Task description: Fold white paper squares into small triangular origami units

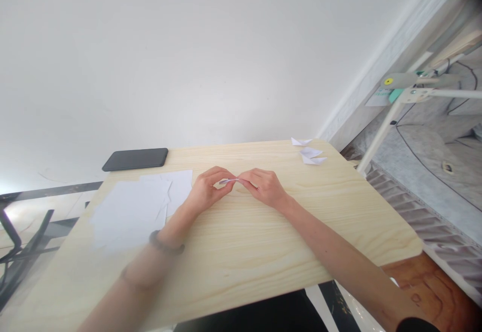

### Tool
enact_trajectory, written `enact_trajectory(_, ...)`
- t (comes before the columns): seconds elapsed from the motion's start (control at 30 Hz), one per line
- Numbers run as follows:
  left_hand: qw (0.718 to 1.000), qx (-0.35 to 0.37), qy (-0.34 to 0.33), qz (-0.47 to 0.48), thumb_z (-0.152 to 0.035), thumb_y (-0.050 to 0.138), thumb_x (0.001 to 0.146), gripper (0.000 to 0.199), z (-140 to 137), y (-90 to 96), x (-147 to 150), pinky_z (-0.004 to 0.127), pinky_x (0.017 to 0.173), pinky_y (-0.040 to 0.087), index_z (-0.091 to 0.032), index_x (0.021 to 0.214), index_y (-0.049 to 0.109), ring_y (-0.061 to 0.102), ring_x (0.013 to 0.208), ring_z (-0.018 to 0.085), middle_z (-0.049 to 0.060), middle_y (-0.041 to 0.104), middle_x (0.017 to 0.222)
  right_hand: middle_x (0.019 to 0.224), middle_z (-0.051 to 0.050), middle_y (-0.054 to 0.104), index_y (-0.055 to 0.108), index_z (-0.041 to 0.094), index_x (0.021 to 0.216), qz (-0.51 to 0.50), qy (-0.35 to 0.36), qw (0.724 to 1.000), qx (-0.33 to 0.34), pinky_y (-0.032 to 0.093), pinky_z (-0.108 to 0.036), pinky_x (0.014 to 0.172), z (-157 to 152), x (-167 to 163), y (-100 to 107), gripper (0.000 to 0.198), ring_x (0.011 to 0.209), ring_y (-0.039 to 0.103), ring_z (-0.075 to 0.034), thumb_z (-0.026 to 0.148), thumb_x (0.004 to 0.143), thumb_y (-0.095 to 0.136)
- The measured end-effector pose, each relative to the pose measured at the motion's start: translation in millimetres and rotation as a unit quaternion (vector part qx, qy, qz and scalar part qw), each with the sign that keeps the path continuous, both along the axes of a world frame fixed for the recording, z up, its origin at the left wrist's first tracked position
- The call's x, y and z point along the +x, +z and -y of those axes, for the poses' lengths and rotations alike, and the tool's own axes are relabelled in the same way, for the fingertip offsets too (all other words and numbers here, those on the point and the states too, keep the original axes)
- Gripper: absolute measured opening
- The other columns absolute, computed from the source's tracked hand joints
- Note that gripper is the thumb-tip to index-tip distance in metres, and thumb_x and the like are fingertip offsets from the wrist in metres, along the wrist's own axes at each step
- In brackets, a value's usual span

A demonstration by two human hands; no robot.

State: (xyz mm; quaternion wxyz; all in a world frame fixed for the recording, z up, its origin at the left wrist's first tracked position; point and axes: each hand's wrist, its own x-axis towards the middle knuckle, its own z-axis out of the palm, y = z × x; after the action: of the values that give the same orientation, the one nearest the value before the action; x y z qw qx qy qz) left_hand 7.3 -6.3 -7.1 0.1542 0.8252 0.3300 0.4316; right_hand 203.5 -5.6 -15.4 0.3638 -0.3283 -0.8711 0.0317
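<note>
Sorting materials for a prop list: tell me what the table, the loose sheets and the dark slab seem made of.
Table: pale wood or wood-look laminate, matte, with visible grain lines. Sheets: thin white paper, flat and overlapping. Slab: probably glass or plastic, dark, smooth, slightly glossy; looks like a phone or tablet.

Your left hand (206,191) and right hand (263,187) meet over the middle of the table (263,251), fingertips pinching a small folded paper piece (228,181) between them. To the left of your left hand, loose paper sheets (139,204) lie overlapping on the tabletop. Beyond those sheets, at the far left edge of the table, a phone (135,159) lies flat. At the far right corner, well apart from your hands, a few folded paper shapes (309,153) sit close together.
</note>
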Motion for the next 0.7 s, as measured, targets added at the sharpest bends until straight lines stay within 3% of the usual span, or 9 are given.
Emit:
enact_trajectory(0.53,1.000,0.015,0.027,0.000,-0.018,0.056,0.075,0.006,0.5,0.8,-0.7,0.024,0.068,0.045,-0.017,0.080,0.060,0.055,0.072,0.012,0.003,0.061,0.077,0.084,-0.002,0.066,0.058,0.019,0.092,-0.027,-0.010,0.999,0.014,0.044,-0.026,0.071,-1.5,0.8,-1.6,0.014,0.078,0.058,-0.013,0.021,0.083,0.047)
enact_trajectory(0.7,0.999,0.034,0.005,-0.004,-0.017,0.055,0.076,0.008,-0.1,0.1,-0.2,0.024,0.070,0.046,-0.016,0.082,0.060,0.056,0.074,0.012,0.004,0.061,0.080,0.084,-0.002,0.065,0.058,0.020,0.091,-0.026,-0.004,1.000,0.011,0.044,-0.026,0.073,-0.6,-0.4,-1.3,0.013,0.079,0.058,-0.013,0.022,0.083,0.048)
